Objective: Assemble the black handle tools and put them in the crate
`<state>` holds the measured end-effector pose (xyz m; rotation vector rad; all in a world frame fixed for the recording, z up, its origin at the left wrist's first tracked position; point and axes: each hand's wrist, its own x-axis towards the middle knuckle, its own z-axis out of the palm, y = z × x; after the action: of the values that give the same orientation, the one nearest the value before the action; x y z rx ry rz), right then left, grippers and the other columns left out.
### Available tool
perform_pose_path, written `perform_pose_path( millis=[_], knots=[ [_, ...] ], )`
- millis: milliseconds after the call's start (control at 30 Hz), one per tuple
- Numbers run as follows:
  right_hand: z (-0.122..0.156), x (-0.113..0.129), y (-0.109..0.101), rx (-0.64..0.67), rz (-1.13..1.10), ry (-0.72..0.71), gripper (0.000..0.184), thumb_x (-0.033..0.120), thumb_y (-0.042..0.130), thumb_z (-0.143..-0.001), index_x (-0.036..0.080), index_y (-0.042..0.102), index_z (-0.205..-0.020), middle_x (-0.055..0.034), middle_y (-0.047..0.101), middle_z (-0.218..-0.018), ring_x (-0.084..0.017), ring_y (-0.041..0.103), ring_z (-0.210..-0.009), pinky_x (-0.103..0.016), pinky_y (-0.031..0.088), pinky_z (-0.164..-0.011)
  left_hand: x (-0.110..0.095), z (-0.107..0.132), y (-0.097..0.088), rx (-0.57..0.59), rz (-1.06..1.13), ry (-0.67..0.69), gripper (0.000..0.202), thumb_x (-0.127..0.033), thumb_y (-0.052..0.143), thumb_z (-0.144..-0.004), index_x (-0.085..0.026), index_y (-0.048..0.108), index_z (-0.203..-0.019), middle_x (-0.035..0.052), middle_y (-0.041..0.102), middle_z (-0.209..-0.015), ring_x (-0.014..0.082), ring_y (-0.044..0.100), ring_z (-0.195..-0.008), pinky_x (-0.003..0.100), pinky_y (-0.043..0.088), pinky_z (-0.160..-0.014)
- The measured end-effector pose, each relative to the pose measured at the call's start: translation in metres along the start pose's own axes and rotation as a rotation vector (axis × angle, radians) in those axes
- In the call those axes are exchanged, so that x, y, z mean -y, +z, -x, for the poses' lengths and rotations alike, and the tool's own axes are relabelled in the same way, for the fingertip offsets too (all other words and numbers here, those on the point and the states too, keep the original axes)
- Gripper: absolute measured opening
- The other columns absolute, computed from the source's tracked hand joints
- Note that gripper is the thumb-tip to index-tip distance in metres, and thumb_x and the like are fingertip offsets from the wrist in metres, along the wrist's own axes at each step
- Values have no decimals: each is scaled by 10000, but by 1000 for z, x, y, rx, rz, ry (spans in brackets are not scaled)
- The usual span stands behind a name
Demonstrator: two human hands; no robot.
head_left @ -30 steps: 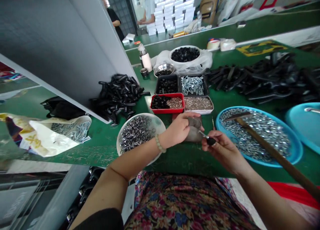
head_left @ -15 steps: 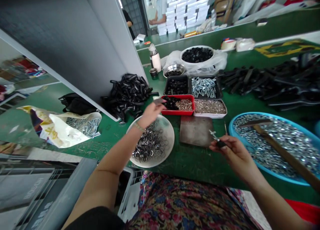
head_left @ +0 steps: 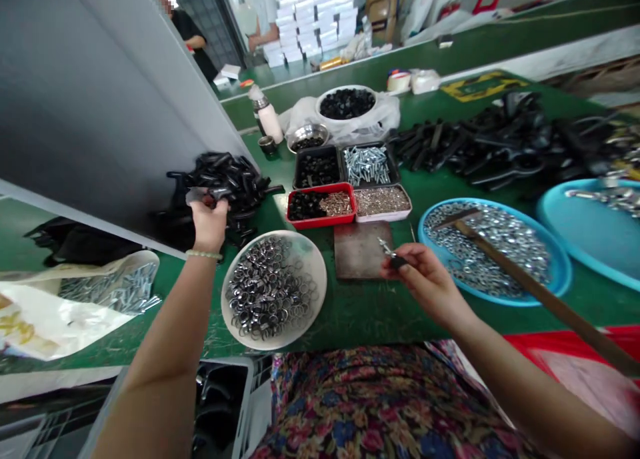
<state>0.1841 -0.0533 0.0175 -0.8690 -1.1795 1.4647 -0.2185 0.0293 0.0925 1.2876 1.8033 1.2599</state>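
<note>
Small flat grey piece [head_left: 197, 194] pinched by fingers [head_left: 213, 204] of left hand [head_left: 209, 224], above heap of black plastic handles [head_left: 225, 179]. Small metal part with black end [head_left: 393, 256] gripped tightly in right hand [head_left: 425, 276], beside rusty steel plate [head_left: 357, 249], placed within reach on green desk [head_left: 380, 312].

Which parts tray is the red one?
The red tray is the front-left one, holding black parts and small silver pieces; the others are two black trays and a white tray.

A small black-ended silver fitting [head_left: 389, 252] sticks out of the right hand [head_left: 424, 276].
</note>
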Motion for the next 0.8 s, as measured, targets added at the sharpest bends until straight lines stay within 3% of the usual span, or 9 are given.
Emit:
perform_pose_path(
  millis=[67,100,167,233,300,400,533,733,800],
  knots=[
    [1,0,7,57,125,-46,148,323,562,-906,265,502,-1028,-23,692,-927,-162,701,-824,-349,567,-817,-11,32,42,75,126,-73,322,-274,505,-870,-271,369,-1162,-53,489,-738,96,479,-635,215,371,-547],
    [1,1,9,81,209,-76,139,301,533,-920,263,501,-1050,-29,688,-945,-163,698,-850,-349,558,-832,-17,53,63,191,168,-138,339,-270,552,-840,-230,408,-1144,-40,515,-713,90,476,-580,208,349,-498],
    [4,3,12,119,416,-149,174,251,495,-929,259,503,-1103,-47,680,-994,-174,683,-922,-351,540,-859,-27,95,101,514,410,-414,382,-291,622,-803,-204,438,-1127,-23,540,-707,78,480,-543,186,316,-453],
    [7,7,14,143,620,-222,223,208,489,-914,253,512,-1131,-66,675,-1034,-193,668,-961,-355,533,-863,-34,129,130,584,607,-497,420,-307,700,-756,-209,473,-1096,-21,558,-756,69,519,-579,175,375,-482],
    [10,10,15,163,737,-272,252,177,494,-889,250,524,-1128,-75,675,-1048,-208,663,-959,-361,535,-853,-39,150,149,542,712,-510,453,-298,756,-706,-221,484,-1059,-29,568,-798,74,559,-629,188,448,-543],
    [15,9,18,169,698,-261,259,158,488,-880,253,520,-1118,-69,674,-1035,-208,663,-948,-365,540,-847,-45,162,165,521,741,-521,457,-282,773,-691,-220,463,-1022,-38,571,-790,83,573,-640,196,463,-550],
    [20,6,15,145,336,-115,176,217,435,-939,240,469,-1110,-48,670,-962,-162,677,-837,-328,568,-762,-49,163,174,592,734,-470,421,-279,759,-709,-208,448,-985,-65,519,-707,47,490,-555,160,364,-483],
    [24,19,-12,439,584,-84,205,220,518,-897,230,564,-1097,-55,681,-999,-178,659,-921,-346,531,-853,-38,162,169,814,359,-320,403,-273,743,-726,-184,482,-1020,-55,513,-745,37,442,-535,187,346,-492],
    [23,20,-17,475,418,19,169,248,494,-925,213,541,-1084,-50,676,-962,-165,673,-878,-341,544,-821,-34,164,166,870,314,-236,392,-283,720,-755,-191,476,-1047,-49,522,-768,52,476,-572,200,382,-533]
  ],
)
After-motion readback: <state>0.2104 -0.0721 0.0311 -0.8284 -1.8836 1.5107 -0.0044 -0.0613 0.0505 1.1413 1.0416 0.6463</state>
